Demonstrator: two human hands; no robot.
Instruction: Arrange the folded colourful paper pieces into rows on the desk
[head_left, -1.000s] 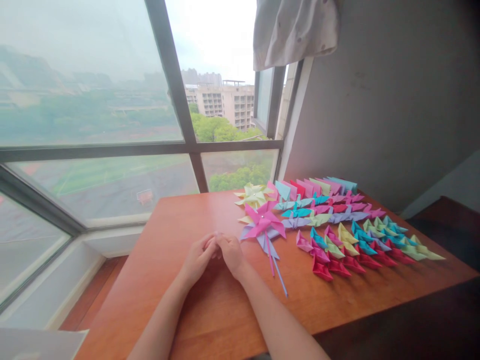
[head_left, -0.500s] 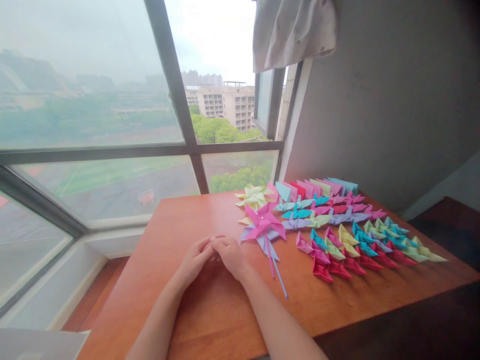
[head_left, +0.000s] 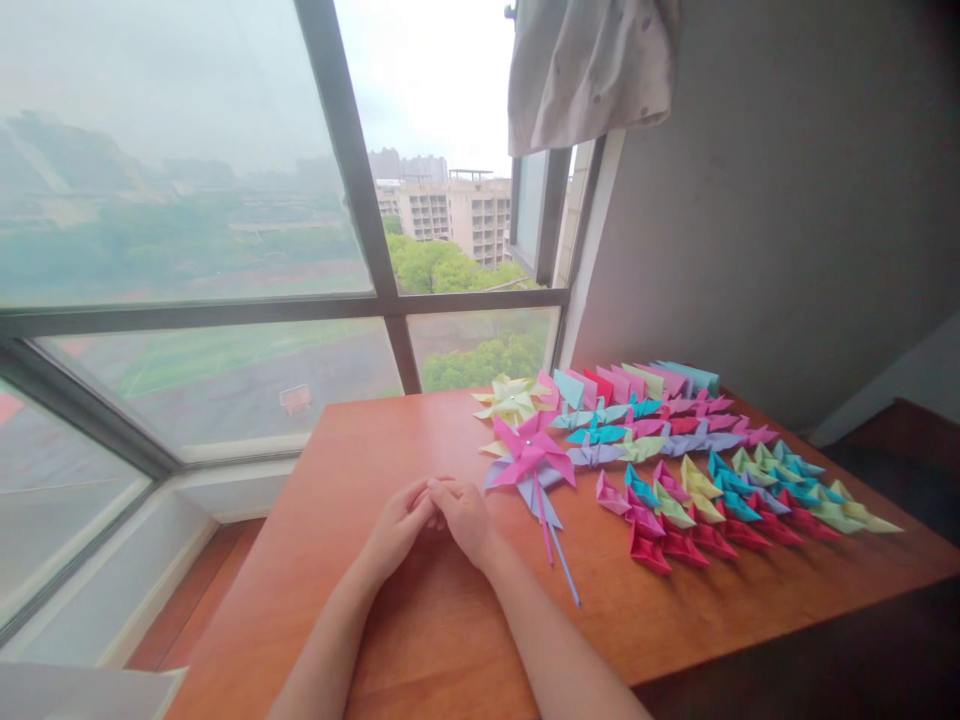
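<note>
My left hand (head_left: 400,522) and my right hand (head_left: 463,517) rest together on the wooden table (head_left: 300,570), fingers folded in against each other. No object shows in either; the undersides of the fingers are partly hidden. Nearest to my right hand lies a pink paper pinwheel (head_left: 526,447) on a stick, overlapping a lavender pinwheel (head_left: 546,505) with a blue-violet stick. A pale yellow pinwheel (head_left: 511,397) lies behind them. Rows of folded paper boats (head_left: 701,537) in red, pink, blue, green and yellow spread to the right.
Behind the boats are several paper cranes (head_left: 596,432) and a row of standing folded papers (head_left: 641,380). A large window (head_left: 225,312) borders the table's far and left sides, with a curtain (head_left: 592,75) above. A grey wall (head_left: 750,220) rises at the right.
The whole view has shifted slightly, so things sit a little lower and further right. My hands stay together in the same place on the table.
</note>
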